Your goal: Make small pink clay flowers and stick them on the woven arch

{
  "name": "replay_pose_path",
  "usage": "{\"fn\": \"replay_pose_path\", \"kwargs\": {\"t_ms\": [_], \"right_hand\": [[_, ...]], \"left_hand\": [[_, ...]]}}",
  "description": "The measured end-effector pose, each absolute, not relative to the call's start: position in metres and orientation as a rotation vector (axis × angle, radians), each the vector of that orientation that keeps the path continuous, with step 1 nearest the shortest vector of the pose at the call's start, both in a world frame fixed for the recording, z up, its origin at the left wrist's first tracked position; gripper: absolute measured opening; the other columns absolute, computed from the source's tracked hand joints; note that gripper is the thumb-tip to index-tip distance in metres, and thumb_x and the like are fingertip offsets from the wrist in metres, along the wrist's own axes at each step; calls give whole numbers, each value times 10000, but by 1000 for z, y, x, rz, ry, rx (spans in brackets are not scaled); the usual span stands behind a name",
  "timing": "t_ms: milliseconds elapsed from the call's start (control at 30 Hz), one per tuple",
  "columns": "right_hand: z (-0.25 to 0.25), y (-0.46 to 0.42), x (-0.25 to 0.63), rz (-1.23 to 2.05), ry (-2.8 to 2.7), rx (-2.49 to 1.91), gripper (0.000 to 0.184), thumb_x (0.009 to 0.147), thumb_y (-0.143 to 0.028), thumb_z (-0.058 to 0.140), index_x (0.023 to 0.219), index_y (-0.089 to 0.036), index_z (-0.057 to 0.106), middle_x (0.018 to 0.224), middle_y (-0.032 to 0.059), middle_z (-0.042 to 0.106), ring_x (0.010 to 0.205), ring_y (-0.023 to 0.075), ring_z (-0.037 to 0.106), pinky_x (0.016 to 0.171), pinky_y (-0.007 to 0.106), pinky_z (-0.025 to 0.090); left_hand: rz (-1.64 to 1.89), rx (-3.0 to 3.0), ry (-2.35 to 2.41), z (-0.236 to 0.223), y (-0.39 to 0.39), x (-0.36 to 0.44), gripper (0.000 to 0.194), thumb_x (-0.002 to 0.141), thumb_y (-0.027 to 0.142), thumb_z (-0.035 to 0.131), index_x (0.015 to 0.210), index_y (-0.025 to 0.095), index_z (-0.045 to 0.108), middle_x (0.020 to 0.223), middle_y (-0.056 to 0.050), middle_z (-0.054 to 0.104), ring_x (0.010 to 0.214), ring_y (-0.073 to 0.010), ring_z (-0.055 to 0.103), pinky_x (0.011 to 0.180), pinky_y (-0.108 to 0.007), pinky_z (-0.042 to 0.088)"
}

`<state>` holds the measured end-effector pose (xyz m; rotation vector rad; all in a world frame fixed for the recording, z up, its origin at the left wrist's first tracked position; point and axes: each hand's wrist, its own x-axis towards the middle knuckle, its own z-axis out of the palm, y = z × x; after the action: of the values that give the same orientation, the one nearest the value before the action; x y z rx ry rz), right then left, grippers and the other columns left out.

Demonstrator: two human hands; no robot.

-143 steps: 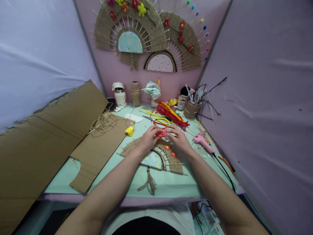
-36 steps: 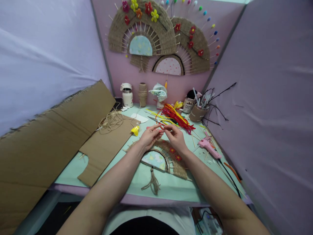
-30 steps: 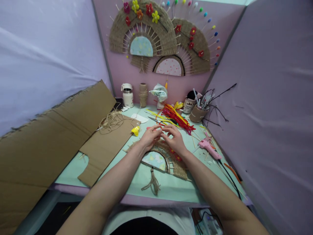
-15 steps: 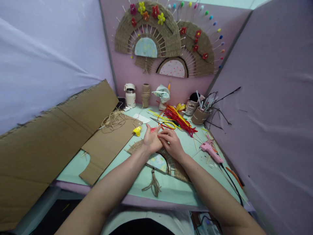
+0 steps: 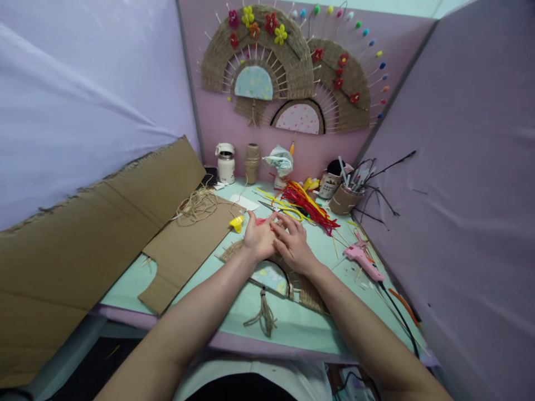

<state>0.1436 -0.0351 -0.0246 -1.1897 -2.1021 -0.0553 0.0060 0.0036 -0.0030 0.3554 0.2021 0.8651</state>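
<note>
My left hand is turned palm up above the woven twine fan, thumb out and fingers extended. Across its palm and fingers lie the fingers of my right hand, stretched out. Anything small between the two hands is hidden. A pinkish-red packet shows just behind my left hand; I cannot tell if it touches the hand. Beneath my wrists, the fan has a flowered half-round cloth and a twine tassel hanging toward me. My right forearm and hand cover part of the fan.
Scissors and red and yellow pipe cleaners lie beyond my hands. At right are a pink glue gun and a pot of sticks. Cardboard with loose twine and a yellow packet lie left.
My hands held the red packet earlier; it now shows behind my left hand. My left palm has turned up. My right fingers, pinched on a small red bit half a second ago, have straightened.
</note>
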Motion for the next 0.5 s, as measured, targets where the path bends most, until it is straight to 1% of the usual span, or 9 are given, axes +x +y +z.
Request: {"fn": "replay_pose_path", "kwargs": {"t_ms": [100,233,367,433,500], "right_hand": [[-23,-36,144,-44,-2127,-1138,430,937,-391,430,1344,-290,522,1486,62,376,1334,293,299,1076,522,286],[-24,-36,144,-58,-2116,-1117,382,940,-393,435,1274,-289,589,1470,61,405,1319,291,313,1076,519,290],[-26,-34,145,-58,-2082,-1178,416,938,-410,441,1312,-269,557,1476,84,393,1329,299,300,1072,536,288],[-27,-34,145,-46,-2105,-1154,425,934,-409,448,1328,-279,541,1487,74,381,1333,300,295,1076,538,287],[-26,-34,145,-43,-2125,-1126,405,933,-396,456,1313,-299,554,1486,58,387,1327,295,304,1078,531,291]], "left_hand": [[830,356,233,-2,2,8,797,768,818,263,1042,142,584,1089,-188,624,1053,-311,601,842,-461,510],[947,319,259,-1,5,5,752,788,784,303,1104,152,562,1132,-188,619,1071,-293,597,831,-428,521],[896,350,228,0,4,5,764,801,775,278,1098,136,572,1142,-199,616,1072,-299,599,827,-440,522],[854,353,238,1,3,6,797,797,786,256,1085,118,579,1137,-207,616,1075,-302,598,833,-433,521],[885,337,271,3,3,5,783,798,777,285,1110,117,569,1143,-202,617,1087,-294,590,830,-409,525]]}}
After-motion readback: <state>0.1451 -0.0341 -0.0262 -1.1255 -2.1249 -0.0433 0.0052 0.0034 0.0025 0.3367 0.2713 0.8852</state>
